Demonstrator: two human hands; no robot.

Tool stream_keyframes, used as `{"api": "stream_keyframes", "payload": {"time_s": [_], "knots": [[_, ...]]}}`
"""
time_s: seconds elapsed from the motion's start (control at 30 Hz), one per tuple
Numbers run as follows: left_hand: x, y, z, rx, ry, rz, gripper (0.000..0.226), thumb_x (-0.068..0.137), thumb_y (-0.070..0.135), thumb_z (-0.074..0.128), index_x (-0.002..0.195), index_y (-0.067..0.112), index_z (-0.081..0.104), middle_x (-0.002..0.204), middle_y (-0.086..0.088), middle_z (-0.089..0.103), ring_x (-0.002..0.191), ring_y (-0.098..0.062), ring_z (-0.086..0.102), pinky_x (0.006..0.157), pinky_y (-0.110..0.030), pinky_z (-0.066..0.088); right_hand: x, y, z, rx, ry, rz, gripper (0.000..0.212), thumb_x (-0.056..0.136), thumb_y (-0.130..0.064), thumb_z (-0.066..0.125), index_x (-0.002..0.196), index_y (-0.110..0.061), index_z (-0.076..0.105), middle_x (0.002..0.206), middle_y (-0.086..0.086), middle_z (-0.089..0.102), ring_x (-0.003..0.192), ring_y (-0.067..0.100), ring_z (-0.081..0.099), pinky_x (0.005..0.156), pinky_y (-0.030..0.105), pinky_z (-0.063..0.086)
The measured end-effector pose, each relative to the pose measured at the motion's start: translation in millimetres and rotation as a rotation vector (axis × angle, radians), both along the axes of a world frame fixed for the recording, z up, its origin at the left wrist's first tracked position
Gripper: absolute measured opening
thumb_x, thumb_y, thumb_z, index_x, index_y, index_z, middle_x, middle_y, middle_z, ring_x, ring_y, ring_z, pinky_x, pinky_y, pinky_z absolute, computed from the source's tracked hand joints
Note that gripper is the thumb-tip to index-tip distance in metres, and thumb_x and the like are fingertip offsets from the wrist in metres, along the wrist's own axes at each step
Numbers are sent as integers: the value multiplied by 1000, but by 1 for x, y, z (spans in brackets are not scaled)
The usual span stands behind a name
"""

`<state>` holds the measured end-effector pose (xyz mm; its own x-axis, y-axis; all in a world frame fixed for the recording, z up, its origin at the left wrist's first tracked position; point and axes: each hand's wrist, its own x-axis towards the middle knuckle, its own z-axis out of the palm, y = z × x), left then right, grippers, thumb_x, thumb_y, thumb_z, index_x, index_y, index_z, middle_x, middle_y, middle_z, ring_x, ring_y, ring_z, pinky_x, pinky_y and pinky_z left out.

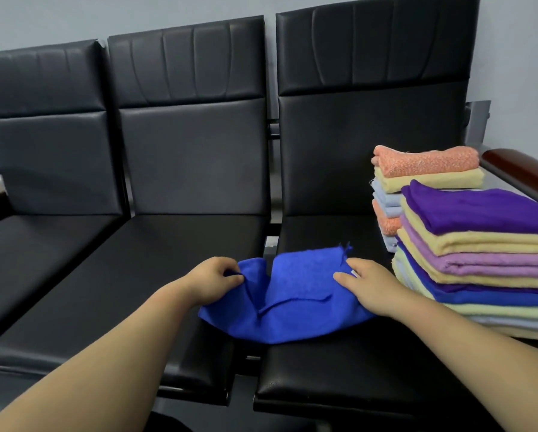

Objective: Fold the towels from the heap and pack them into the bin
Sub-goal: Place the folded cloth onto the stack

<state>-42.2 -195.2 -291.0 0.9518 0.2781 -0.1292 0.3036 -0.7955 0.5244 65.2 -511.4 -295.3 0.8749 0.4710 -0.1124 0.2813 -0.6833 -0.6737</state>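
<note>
A bright blue towel (292, 294) lies rumpled across the gap between the middle and right black seats. My left hand (213, 280) pinches its left edge with curled fingers. At the towel's right corner my right hand (369, 285) grips the cloth, thumb lying on top of it. To the right stands a tall stack of folded towels (485, 254) in purple, yellow, lilac and blue. Behind it is a second stack (423, 173) with an orange towel on top. No bin is in view.
Three linked black padded seats (136, 260) with high backs stand against a grey wall. A brown wooden armrest (523, 173) juts out at the far right, just above the stacks. Another armrest shows at the far left edge.
</note>
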Motion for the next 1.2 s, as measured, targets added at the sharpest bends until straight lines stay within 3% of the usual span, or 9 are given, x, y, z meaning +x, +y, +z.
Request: {"api": "stream_keyframes", "payload": {"time_s": [0.23, 0.37, 0.43, 0.53, 0.63, 0.8, 0.93, 1.07, 1.2], "knots": [[15, 2, -10, 190, 249, -102, 20, 101, 30, 53, 85, 21, 59, 84, 2, 57, 81, -19, 57, 71, -30, 42, 11, 5, -12, -293, -68, 59, 32, 108, -35, 45, 83, -15, 46, 85, 2, 54, 77, 18, 53, 62, 31, 36], [14, 8, -5, 194, 387, -105, 22, 100, 34, 54, 81, 25, 59, 90, 2, 63, 84, -17, 61, 76, -31, 46, 15, -9, -14, -405, -62, -9, 31, 110, -34, 39, 85, -17, 45, 87, 0, 51, 83, 19, 53, 71, 34, 37], [14, 7, -5, 179, 416, -71, 21, 100, 36, 53, 85, 24, 59, 91, -5, 67, 78, -18, 67, 69, -29, 49, 15, -11, -17, -405, -66, -51, 31, 109, -34, 39, 83, -17, 43, 87, 0, 51, 80, 17, 51, 71, 34, 37], [14, 3, -5, 16, 355, 92, 29, 103, 41, 50, 100, 13, 57, 86, -12, 65, 57, -21, 70, 52, -27, 49, 15, -10, -22, -388, -95, -81, 30, 108, -32, 41, 82, -16, 42, 85, 1, 52, 75, 17, 49, 63, 34, 34], [15, 9, -7, -73, 301, 255, 29, 105, 39, 46, 105, 10, 53, 84, -16, 69, 58, -29, 73, 50, -29, 50, 16, -8, -24, -411, -98, -71, 29, 108, -32, 42, 83, -17, 43, 86, 0, 53, 79, 18, 52, 63, 33, 35], [20, 17, -13, 183, 190, 290, 27, 89, 38, 63, 101, 16, 53, 93, -4, 66, 79, -21, 66, 64, -34, 50, 19, -6, -25, -416, -78, -65, 29, 107, -32, 43, 82, -17, 43, 86, 0, 52, 80, 19, 53, 67, 33, 37], [33, 12, -14, 144, 260, 205, 19, 90, 26, 62, 97, 9, 65, 96, -9, 69, 90, -25, 66, 80, -40, 54, 23, -6, -27, -432, -81, -70, 27, 106, -33, 44, 84, -17, 46, 87, 0, 55, 77, 16, 53, 62, 31, 36], [38, 13, -14, 152, 251, 192, 21, 93, 27, 56, 96, 8, 66, 95, -7, 67, 89, -24, 64, 76, -39, 51, 25, -5, -29, -444, -74, -69, 27, 106, -33, 44, 84, -17, 46, 87, 0, 56, 77, 16, 52, 65, 33, 37], [44, 18, -16, -235, 79, 377, 18, 97, 20, 44, 94, 8, 57, 88, -8, 56, 75, -25, 53, 64, -32, 44, 29, -4, -30, -468, -70, -65, 27, 106, -34, 44, 83, -20, 45, 87, -1, 55, 77, 16, 52, 67, 34, 37]]}}
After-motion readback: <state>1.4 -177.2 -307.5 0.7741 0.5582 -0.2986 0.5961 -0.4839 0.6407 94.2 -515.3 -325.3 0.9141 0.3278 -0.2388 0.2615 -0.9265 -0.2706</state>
